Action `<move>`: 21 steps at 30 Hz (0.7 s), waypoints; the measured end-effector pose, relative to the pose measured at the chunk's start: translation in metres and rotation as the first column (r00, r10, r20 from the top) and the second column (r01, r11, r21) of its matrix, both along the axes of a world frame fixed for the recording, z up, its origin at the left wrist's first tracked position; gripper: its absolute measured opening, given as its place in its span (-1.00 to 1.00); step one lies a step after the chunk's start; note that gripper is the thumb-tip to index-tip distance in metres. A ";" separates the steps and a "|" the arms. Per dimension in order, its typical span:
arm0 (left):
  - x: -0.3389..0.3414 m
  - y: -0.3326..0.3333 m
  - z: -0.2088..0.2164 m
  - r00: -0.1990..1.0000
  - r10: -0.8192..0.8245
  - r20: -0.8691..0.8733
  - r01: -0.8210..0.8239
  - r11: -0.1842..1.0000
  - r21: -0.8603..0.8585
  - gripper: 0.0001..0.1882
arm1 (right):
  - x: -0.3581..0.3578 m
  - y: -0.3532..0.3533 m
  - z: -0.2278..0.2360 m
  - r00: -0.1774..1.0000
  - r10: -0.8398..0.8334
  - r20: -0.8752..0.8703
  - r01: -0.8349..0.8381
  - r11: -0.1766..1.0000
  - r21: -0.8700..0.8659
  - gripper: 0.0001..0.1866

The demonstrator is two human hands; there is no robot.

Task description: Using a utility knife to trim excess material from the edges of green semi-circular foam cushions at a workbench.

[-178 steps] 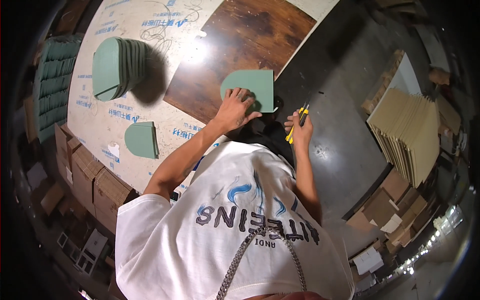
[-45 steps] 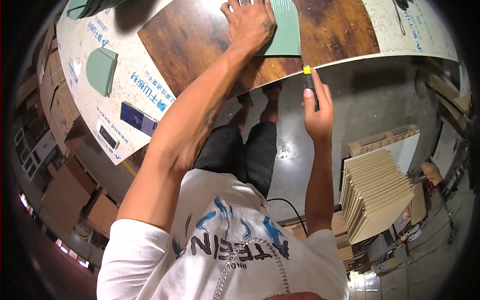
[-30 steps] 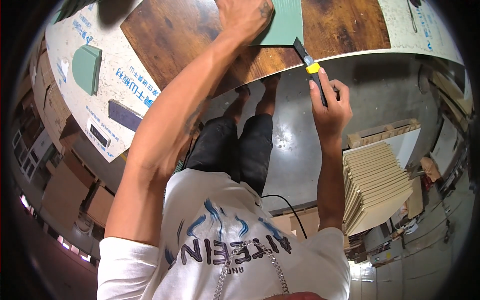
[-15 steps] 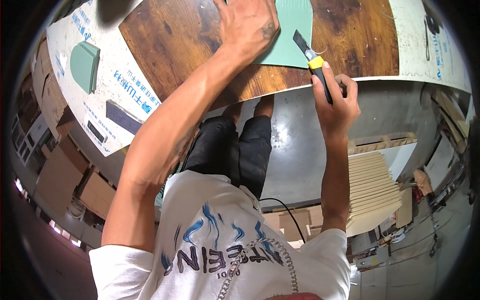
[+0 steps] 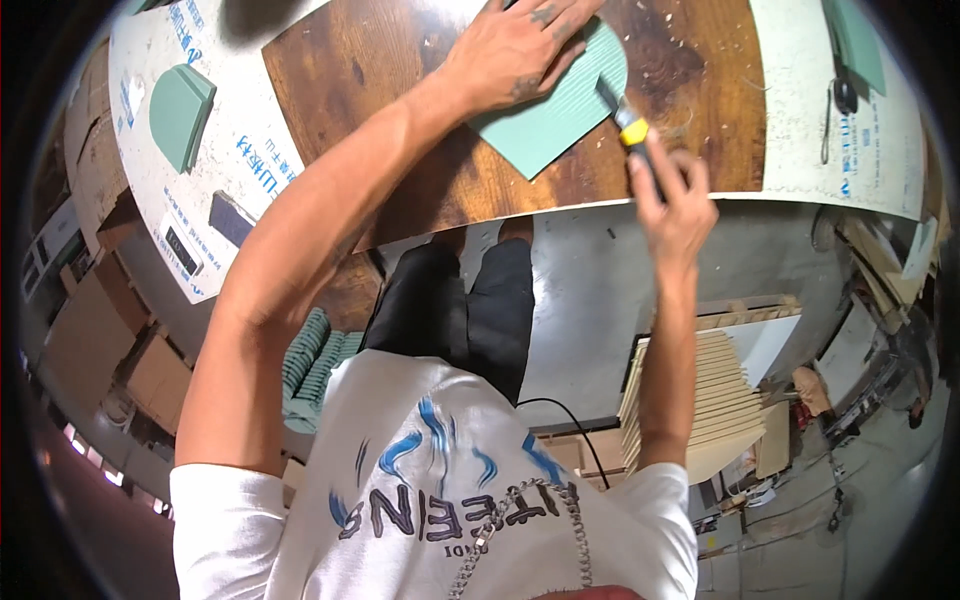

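Note:
A pale green ribbed panel point(image 5: 540, 140) with one rounded end lies on the wood-grain board point(image 5: 420, 190). My left hand point(image 5: 520, 55) rests on its upper left part, fingers stretched out; some fingertips run off the top of the picture. My right hand point(image 5: 675, 205) is wrapped around the dark handle of a yellow-and-black utility knife point(image 5: 634, 132). Its dark blade is out and points up and left, its tip over the panel near the rounded edge. Whether the blade touches the panel, I cannot tell.
On the white sheet point(image 5: 800, 150) at left lie stacked green rounded pieces point(image 5: 180, 118) and a dark block point(image 5: 231, 217). Another green piece point(image 5: 856, 45) is at far right. Crumbs dot the board. Below stand ribbed green pieces point(image 5: 315, 365) and a cream panel stack point(image 5: 690, 400).
The green panel has turned clockwise, so a corner now points toward me. My left hand has shifted and flattened on it. The knife stays in my right hand, its blade now over the panel.

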State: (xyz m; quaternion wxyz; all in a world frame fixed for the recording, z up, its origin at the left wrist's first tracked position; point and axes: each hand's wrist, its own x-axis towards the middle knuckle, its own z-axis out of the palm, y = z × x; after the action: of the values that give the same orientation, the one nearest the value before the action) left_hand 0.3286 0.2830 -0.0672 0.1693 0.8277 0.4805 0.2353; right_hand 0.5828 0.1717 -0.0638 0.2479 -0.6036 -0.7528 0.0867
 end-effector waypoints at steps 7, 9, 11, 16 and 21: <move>0.033 -0.032 0.000 0.826 0.542 -0.155 -0.556 0.829 -0.060 -0.51 | -0.008 -0.002 0.006 0.998 -0.055 0.044 0.056 0.998 -0.010 -0.61; 0.030 -0.030 0.000 0.825 0.537 -0.175 -0.555 0.828 -0.074 -0.52 | -0.004 0.007 0.006 0.999 -0.039 0.005 0.039 0.999 -0.019 -0.63; 0.028 -0.027 -0.001 0.823 0.534 -0.193 -0.555 0.828 -0.078 -0.53 | -0.001 0.019 0.003 0.996 0.051 -0.068 -0.051 0.999 0.008 -0.65; 0.033 -0.027 -0.003 0.831 0.519 -0.200 -0.541 0.837 -0.077 -0.55 | -0.007 0.082 0.004 0.990 0.113 0.088 -0.120 0.990 0.069 -0.63; 0.004 0.017 -0.023 0.964 0.092 -0.251 -0.093 0.996 0.008 -0.51 | 0.020 0.071 0.011 0.985 0.172 0.013 -0.170 0.982 -0.077 -0.63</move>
State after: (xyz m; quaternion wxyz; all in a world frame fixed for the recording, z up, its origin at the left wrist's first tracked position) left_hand 0.3327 0.2998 -0.0899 0.0975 0.8273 0.5364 0.1354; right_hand 0.6025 0.2424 -0.0525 0.2091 -0.5465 -0.8005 0.1300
